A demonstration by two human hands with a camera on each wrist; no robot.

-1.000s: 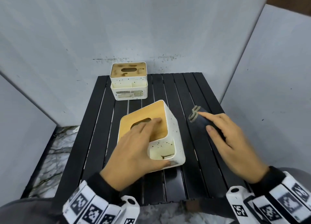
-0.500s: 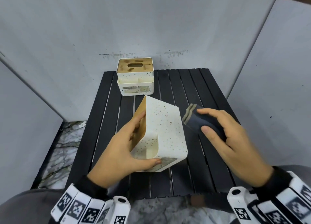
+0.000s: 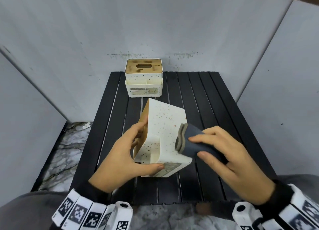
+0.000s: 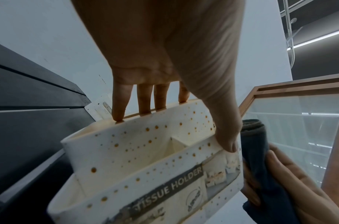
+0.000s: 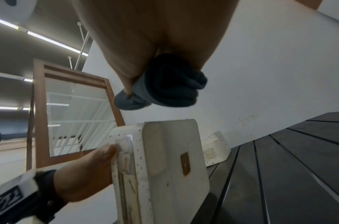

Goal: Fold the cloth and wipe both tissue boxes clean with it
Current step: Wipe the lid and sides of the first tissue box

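A white speckled tissue box (image 3: 165, 126) (image 4: 145, 159) (image 5: 164, 166) with a wooden lid is tipped on its side above the black slatted table (image 3: 215, 100). My left hand (image 3: 124, 153) grips it, fingers on the lid side and thumb on the labelled front. My right hand (image 3: 222, 153) holds a folded dark grey cloth (image 3: 191, 141) (image 4: 256, 148) (image 5: 164, 87) against the box's upturned side wall. A second, stained tissue box (image 3: 143, 78) (image 5: 216, 145) stands upright at the table's far edge.
Grey partition walls (image 3: 69, 31) close in the table on the left, back and right. Marble-patterned floor (image 3: 69, 143) shows left of the table. A wood-framed glass panel (image 5: 68, 106) appears in the wrist views.
My left hand has tipped the near box from flat onto its side and lifted it. My right hand has brought the folded cloth from the table onto the box's side wall.
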